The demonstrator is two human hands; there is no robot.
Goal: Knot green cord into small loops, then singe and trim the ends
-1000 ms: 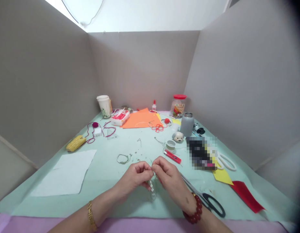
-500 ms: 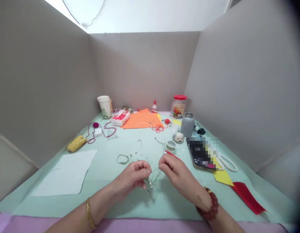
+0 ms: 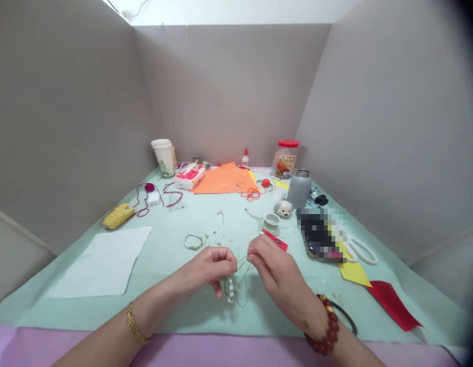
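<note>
Over the near middle of the table my left hand (image 3: 213,265) is pinched on a thin green cord (image 3: 242,262). The cord runs across a short gap to my right hand (image 3: 270,262), whose fingers are also closed on it. Below my left fingertips hangs a partly made bracelet (image 3: 230,290) with pale beads; loose cord ends loop beneath both hands. The exact grip of the fingertips is hidden. Beyond my left hand lies a finished-looking cord loop (image 3: 194,242). A red flat tool (image 3: 276,241) lies just behind my right hand.
A cord spool (image 3: 271,221), a dog-head figure (image 3: 284,208), a grey bottle (image 3: 299,189) and a blurred-out phone (image 3: 321,237) stand or lie to the right. A white sheet (image 3: 102,262) and a corn cob (image 3: 119,216) are at the left. Orange paper (image 3: 224,181) lies farther back.
The view has tipped slightly downward. Below my left hand the beaded bracelet now hangs more to the left and shows more plainly. Both hands keep their pinch on the cord.
</note>
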